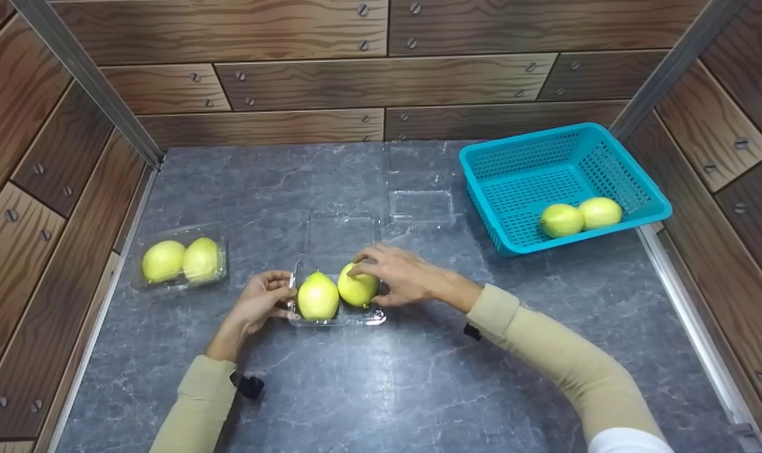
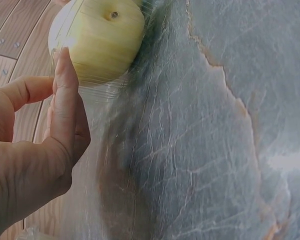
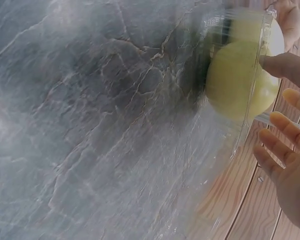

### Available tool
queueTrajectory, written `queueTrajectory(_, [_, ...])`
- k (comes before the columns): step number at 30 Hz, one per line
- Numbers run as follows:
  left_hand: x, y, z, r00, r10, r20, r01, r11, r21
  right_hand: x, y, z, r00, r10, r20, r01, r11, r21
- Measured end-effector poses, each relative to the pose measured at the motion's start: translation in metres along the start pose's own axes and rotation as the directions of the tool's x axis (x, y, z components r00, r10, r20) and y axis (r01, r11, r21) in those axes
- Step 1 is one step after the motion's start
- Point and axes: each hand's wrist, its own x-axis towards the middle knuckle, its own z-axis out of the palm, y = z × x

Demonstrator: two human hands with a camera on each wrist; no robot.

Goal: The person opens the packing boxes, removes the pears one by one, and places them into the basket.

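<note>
In the head view, a clear plastic clamshell box (image 1: 336, 321) lies with its lid folded back on the far side. Two yellow-green pears (image 1: 318, 297) sit side by side in its base. My left hand (image 1: 262, 301) pinches the box's left wall between thumb and fingers, as the left wrist view also shows around the hand (image 2: 45, 120). Over the right pear (image 1: 355, 286) is my right hand (image 1: 401, 275), its index finger bent across the fruit's top. In the right wrist view the thumb (image 3: 285, 66) reaches the box rim, while the other fingers spread loosely.
At the left, another clear box (image 1: 223, 267) holds two pears. A blue-green basket (image 1: 563, 170) at the back right has two pears inside. Behind the working box, more clear plastic packaging (image 1: 421, 204) lies flat. Wood-patterned panels (image 1: 381, 78) and metal rails border the grey marbled table (image 1: 355, 396).
</note>
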Motion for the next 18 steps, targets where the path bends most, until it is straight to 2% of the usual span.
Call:
queueTrajectory(8, [0.0,0.0,0.0,1.0,0.006,0.007,-0.006,1.0,-0.009,0.009,-0.004,0.006,0.999,-0.025,0.046,0.026,1.0,-0.018])
queueTrajectory(18, [0.0,0.0,0.0,1.0,0.002,0.0,-0.002,1.0,-0.006,0.015,-0.004,0.012,0.998,-0.011,0.069,0.011,1.0,0.004])
